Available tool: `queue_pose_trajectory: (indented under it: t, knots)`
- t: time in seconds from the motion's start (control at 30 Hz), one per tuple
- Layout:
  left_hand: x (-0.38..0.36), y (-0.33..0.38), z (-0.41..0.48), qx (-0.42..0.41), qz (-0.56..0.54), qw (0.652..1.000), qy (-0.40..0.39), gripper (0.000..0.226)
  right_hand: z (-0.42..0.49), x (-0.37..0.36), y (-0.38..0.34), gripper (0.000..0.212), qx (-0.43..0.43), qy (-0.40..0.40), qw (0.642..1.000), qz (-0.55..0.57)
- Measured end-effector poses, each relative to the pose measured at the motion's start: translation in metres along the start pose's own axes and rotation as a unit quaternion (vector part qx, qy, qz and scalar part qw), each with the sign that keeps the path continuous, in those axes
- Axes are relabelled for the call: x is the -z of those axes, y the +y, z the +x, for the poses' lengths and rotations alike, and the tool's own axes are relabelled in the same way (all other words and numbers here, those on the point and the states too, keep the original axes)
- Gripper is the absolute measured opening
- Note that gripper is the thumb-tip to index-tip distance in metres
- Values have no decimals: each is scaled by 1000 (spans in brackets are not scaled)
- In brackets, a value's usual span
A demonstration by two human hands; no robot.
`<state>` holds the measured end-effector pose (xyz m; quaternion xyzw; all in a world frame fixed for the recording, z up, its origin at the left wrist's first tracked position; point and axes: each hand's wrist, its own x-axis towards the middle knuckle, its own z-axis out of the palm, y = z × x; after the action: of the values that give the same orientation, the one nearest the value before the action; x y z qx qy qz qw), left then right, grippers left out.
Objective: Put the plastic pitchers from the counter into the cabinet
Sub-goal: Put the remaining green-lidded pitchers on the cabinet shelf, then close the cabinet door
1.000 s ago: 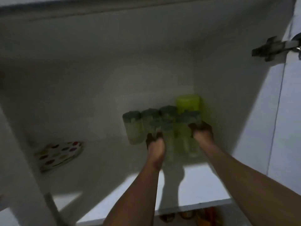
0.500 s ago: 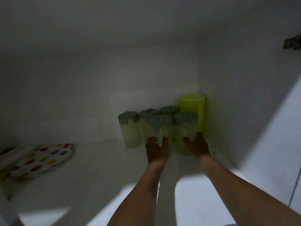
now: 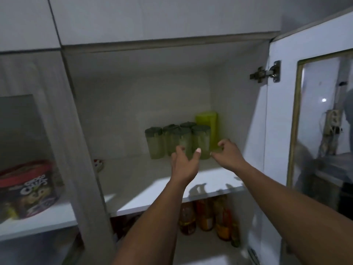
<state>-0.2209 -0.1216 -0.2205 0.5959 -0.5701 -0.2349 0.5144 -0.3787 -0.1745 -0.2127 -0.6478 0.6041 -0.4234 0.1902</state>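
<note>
Several pale green plastic pitchers point(image 3: 154, 142) with grey-green lids stand clustered at the back right of the upper cabinet shelf point(image 3: 214, 180). A taller bright yellow-green pitcher point(image 3: 207, 121) stands behind them in the corner. My left hand point(image 3: 184, 162) hovers just in front of the cluster, fingers spread, holding nothing. My right hand point(image 3: 228, 153) is beside it, fingers curled loosely apart, also holding nothing. Neither hand touches a pitcher.
The open cabinet door point(image 3: 305, 115) with a glass pane hangs at the right on a metal hinge point(image 3: 265, 72). Several bottles point(image 3: 204, 217) stand on the shelf below. A cereal box point(image 3: 28, 190) sits behind the left glass door. A spotted plate point(image 3: 98, 164) peeks out at the shelf's left.
Both hands have let go of the front pitchers and drawn back from them. The view has pulled back out of the cabinet, showing the door and lower shelf.
</note>
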Motion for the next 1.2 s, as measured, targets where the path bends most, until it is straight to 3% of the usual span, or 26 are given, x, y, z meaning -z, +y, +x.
queue_pose_trajectory:
  t: [0.23,0.4,0.57,0.87,1.1,1.2]
  knots:
    - [13,45,-84,-32,33,998,-41,68,-94,73,-22,48,35,25,999,-22]
    - [-5,106,-122,-86,35,994,-51,63,-128,152,-23,41,61,88,993,-50]
    - [-54,166,-170,-164,41,983,-72,59,-169,237,-12,32,95,169,977,-87]
    - [-190,275,-298,-287,37,949,-125,54,-276,416,47,15,164,308,917,-195]
    - [-269,321,-410,-442,55,891,-85,73,-339,503,77,12,207,432,858,-182]
    - [-283,322,-426,-441,111,888,-72,91,-343,516,87,18,182,449,866,-124]
